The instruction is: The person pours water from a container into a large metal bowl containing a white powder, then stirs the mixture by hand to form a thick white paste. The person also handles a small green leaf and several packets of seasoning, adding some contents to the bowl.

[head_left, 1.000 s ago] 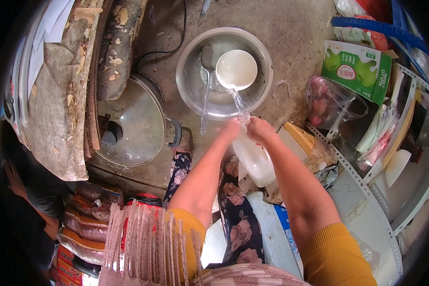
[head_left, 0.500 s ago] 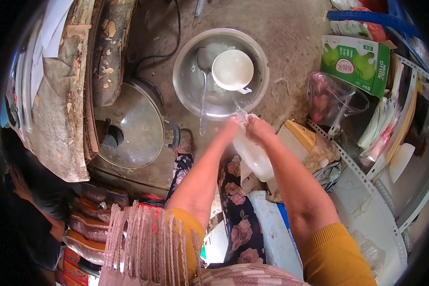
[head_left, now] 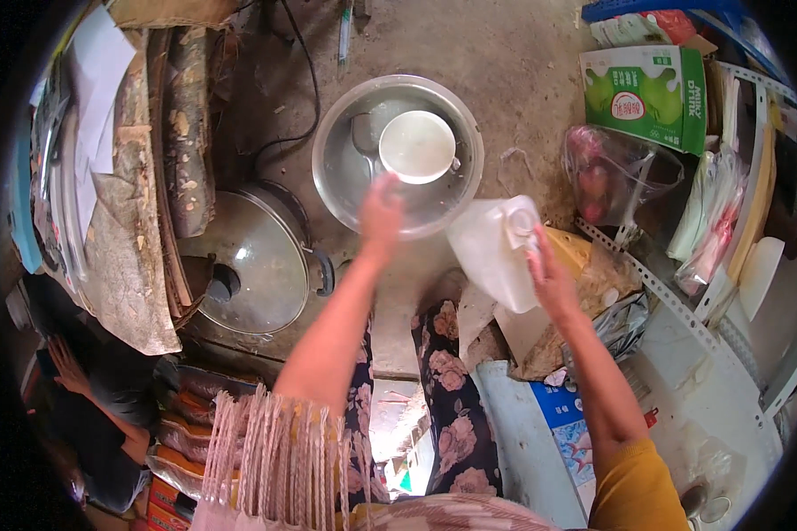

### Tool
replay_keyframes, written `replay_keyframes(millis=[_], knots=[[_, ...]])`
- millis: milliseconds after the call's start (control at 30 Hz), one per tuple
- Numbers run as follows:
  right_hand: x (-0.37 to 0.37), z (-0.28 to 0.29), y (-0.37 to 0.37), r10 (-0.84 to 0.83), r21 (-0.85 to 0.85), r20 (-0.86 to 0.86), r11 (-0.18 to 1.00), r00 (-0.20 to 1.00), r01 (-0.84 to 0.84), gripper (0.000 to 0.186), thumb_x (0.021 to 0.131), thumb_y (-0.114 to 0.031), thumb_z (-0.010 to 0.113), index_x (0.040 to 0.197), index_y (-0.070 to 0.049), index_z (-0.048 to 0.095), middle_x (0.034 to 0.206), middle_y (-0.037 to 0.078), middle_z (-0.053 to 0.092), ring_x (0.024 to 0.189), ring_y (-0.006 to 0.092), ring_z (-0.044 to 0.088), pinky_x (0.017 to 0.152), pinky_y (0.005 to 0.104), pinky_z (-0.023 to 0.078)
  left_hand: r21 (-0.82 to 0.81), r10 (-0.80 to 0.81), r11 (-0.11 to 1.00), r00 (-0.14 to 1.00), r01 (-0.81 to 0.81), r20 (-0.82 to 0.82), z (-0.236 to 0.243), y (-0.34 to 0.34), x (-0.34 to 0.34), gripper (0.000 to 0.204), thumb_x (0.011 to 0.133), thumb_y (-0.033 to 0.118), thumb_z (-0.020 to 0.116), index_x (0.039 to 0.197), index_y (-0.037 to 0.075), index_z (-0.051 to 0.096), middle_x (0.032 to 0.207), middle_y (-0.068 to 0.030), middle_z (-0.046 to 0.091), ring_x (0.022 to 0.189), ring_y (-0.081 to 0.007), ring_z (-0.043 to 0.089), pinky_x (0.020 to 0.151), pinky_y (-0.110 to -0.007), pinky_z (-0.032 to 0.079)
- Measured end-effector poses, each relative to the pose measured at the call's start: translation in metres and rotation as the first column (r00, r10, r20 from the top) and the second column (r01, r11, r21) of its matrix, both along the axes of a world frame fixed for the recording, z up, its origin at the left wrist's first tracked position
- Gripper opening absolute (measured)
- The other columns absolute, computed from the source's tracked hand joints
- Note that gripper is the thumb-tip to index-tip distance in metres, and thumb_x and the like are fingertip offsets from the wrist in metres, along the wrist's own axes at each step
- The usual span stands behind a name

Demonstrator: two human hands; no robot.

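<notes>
A wide metal basin [head_left: 329, 190] stands on the floor ahead of me, with a white bowl [head_left: 416, 146] inside it. Beside the bowl lies a long-handled metal spatula or ladle [head_left: 364, 134]; its handle runs down beneath my left hand [head_left: 383, 212]. That hand reaches over the near rim of the basin, its fingers smeared by motion, so whether it grips the handle is unclear. My right hand [head_left: 547, 270] is closed on the handle of a translucent white plastic jug [head_left: 496, 248], held tilted to the right of the basin.
Left of the basin sits a large pan with a glass lid [head_left: 257, 265], next to rough wooden boards [head_left: 133, 230]. A green carton [head_left: 642, 97] and a clear bag of reddish things [head_left: 593, 173] lie at right. Another person's hand [head_left: 68, 365] shows at far left.
Both hands were together at the jug's neck; they have parted. My right hand has carried the jug to the right and turned it, while my left has moved left to the basin's rim.
</notes>
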State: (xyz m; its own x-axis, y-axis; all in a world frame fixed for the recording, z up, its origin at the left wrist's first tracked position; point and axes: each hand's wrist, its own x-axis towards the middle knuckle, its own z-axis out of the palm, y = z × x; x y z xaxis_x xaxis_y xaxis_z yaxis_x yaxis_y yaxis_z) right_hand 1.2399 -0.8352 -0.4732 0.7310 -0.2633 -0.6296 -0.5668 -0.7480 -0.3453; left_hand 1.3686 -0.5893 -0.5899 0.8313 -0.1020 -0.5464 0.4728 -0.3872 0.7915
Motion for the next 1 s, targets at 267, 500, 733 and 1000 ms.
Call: replay_keyframes(millis=[267,500,733,1000], knots=[[0.001,-0.006,-0.07,-0.649,0.209,0.086,0.754,0.756,0.623,0.053,0.084,-0.012,0.053,0.131,-0.007,0.031,0.088,0.008,0.056,0.062,0.0079,0.051,0.051,0.0219,0.043,0.599,0.14,0.789,0.989,-0.135,0.038,-0.079,0.074,0.064,0.06,0.063,0.008,0.055,0.119,-0.006,0.039,0.12,-0.0238,0.043,0.112,-0.0345,0.043,0.095,-0.035,0.034],[-0.028,-0.057,-0.148,-0.851,0.375,0.078,0.508,0.519,0.776,0.041,0.081,-0.004,0.051,0.12,0.002,0.042,0.091,0.009,0.057,0.068,0.0111,0.054,0.061,0.0223,0.044,0.334,0.164,0.94,0.949,-0.068,-0.269,-0.125,0.1,0.086,0.048,0.06,0.006,0.054,0.108,-0.001,0.052,0.097,-0.0142,0.06,0.092,-0.0258,0.056,0.081,-0.032,0.042],[0.044,-0.096,0.007,-0.568,0.053,0.241,0.818,0.787,0.573,0.053,0.074,-0.015,0.056,0.124,-0.004,0.039,0.117,0.01,0.05,0.102,0.0217,0.048,0.084,0.0338,0.04,-0.006,0.346,0.932,0.897,-0.362,-0.273,-0.119,0.093,0.102,0.051,0.062,-0.001,0.049,0.113,0.001,0.052,0.095,-0.005,0.058,0.088,-0.0177,0.052,0.081,-0.026,0.039],[0.081,-0.152,0.058,-0.765,0.245,-0.091,0.603,0.637,0.759,0.032,0.074,-0.009,0.062,0.099,0.001,0.046,0.08,0.008,0.051,0.06,0.0134,0.053,0.045,0.0266,0.053,-0.123,0.652,0.688,0.683,-0.715,-0.329,-0.117,0.102,0.088,0.042,0.071,0.0,0.049,0.112,0.0,0.051,0.096,-0.0058,0.054,0.088,-0.0152,0.046,0.081,-0.028,0.037]])
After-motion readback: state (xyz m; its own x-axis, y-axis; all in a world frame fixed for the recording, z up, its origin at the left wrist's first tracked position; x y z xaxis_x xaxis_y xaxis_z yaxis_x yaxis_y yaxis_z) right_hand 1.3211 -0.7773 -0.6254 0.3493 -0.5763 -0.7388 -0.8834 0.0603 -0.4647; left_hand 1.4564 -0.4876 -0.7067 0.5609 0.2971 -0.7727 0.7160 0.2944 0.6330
